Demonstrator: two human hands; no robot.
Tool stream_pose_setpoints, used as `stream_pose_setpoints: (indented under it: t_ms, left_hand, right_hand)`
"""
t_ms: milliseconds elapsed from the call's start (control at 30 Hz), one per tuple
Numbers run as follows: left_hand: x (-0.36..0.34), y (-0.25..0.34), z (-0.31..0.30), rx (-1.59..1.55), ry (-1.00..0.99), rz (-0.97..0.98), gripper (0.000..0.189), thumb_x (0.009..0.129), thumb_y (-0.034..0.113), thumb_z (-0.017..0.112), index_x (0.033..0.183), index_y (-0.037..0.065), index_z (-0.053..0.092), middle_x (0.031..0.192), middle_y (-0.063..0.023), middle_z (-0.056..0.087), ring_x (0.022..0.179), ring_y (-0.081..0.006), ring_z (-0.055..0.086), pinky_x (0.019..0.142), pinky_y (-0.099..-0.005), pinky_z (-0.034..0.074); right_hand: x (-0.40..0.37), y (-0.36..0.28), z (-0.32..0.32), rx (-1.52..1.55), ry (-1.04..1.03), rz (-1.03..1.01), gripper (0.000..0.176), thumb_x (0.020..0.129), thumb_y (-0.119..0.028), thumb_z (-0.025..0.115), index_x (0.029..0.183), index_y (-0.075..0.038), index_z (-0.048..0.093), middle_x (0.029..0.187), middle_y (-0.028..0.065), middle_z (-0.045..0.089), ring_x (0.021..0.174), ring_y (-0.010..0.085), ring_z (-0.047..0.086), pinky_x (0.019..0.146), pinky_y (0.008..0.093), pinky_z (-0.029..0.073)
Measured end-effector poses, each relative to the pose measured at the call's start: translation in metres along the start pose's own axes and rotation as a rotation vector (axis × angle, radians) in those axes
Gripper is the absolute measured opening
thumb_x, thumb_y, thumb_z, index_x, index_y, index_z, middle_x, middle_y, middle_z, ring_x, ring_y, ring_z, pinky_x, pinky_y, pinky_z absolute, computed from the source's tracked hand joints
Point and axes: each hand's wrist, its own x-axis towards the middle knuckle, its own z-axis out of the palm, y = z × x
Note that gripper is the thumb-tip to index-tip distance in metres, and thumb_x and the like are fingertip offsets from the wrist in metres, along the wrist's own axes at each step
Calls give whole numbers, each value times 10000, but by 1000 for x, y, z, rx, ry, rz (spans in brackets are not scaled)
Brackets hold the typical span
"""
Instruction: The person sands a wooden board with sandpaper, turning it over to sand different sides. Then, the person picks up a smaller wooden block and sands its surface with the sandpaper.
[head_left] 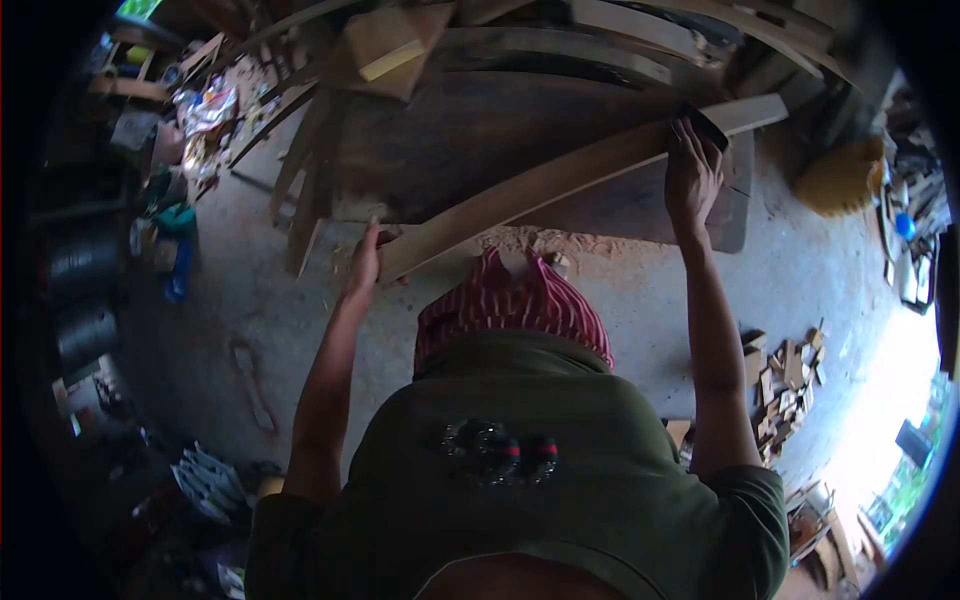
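A long wooden board [530, 186] slants across the front of my body, its left end lower and its right end raised. My left hand [367, 260] grips the board's left end, thumb up. Near the right end, my right hand [694, 175] presses a dark, flat object [707, 128] against the board, fingers wrapped over it; what that object is, I cannot make out. Behind the board lies a broad dark wooden panel [430, 130] on a low surface.
Wood shavings [590, 245] lie along the panel's near edge. Curved wooden pieces [620, 25] stand beyond it. Offcuts [785, 390] are heaped on the floor at right, near a yellow sack [840, 180]. Leaning boards [303, 210] stand at left.
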Motion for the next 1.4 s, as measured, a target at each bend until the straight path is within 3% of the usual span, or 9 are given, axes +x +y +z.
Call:
stream_pose_setpoints:
  t_ms: [67,200,333,467,567,667,1000,1233,1400]
  left_hand:
    - [-7,-1,-7,-16,15,3,709,941,703,341,1027,41,581,824,-80,666,541,-212,658,422,-297,394]
    - [-4,-10,-4,-112,-55,34,690,964,676,310,1078,52,583,851,-72,685,613,-201,678,470,-295,398]
    - [-18,-7,-8,-99,-219,133,632,1004,593,304,1159,57,601,914,-70,702,679,-184,685,564,-286,449]
    - [-14,-17,-19,86,-253,192,602,1019,548,334,1231,43,582,1030,-124,680,861,-200,683,712,-310,495]
    - [-9,-19,-7,423,61,668,483,1028,437,425,1280,48,561,1237,-177,575,1127,-250,591,902,-374,471]
    - [-36,17,4,828,285,972,386,967,241,579,1323,94,547,1401,-189,404,1291,-353,436,1044,-474,372]
    - [-50,68,127,956,28,1211,484,901,248,657,1353,135,522,1409,-176,413,1242,-363,463,988,-472,415]
    - [-16,87,230,1076,115,1199,597,889,328,675,1407,122,460,1394,-141,435,1159,-335,523,921,-463,458]
    - [-14,85,242,1304,307,1133,656,884,536,609,1397,150,474,1084,-107,595,940,-300,597,756,-448,516]
  right_hand:
    - [-17,-49,-4,-21,-166,100,465,836,-106,559,1284,-211,626,1299,29,611,1159,277,519,856,467,417]
    - [-58,-157,-22,277,-423,-353,550,791,-158,607,1341,-156,572,1420,13,524,1229,238,473,899,473,409]
    - [-34,-128,-39,258,-523,-450,506,825,-181,622,1330,-190,589,1446,-20,511,1244,200,477,909,452,415]
    - [-27,-85,-37,107,-305,-48,474,850,-119,598,1314,-211,602,1391,-4,565,1204,243,520,887,461,425]
    - [-41,-126,-22,92,-240,130,494,805,-85,629,1294,-149,613,1392,51,563,1183,306,516,868,466,443]
    - [-53,-161,-28,141,-360,-228,542,806,-109,632,1342,-165,573,1414,46,542,1201,267,505,855,461,435]
    - [17,26,-5,-169,38,271,431,862,-129,547,1285,-182,614,1321,32,609,1155,306,540,855,506,445]
    - [17,75,-23,-47,-100,57,421,856,-99,563,1271,-142,619,1268,63,645,1172,306,552,889,476,435]
    - [60,173,-24,-98,81,323,389,857,-83,543,1224,-166,639,1262,23,643,1133,307,554,846,506,458]
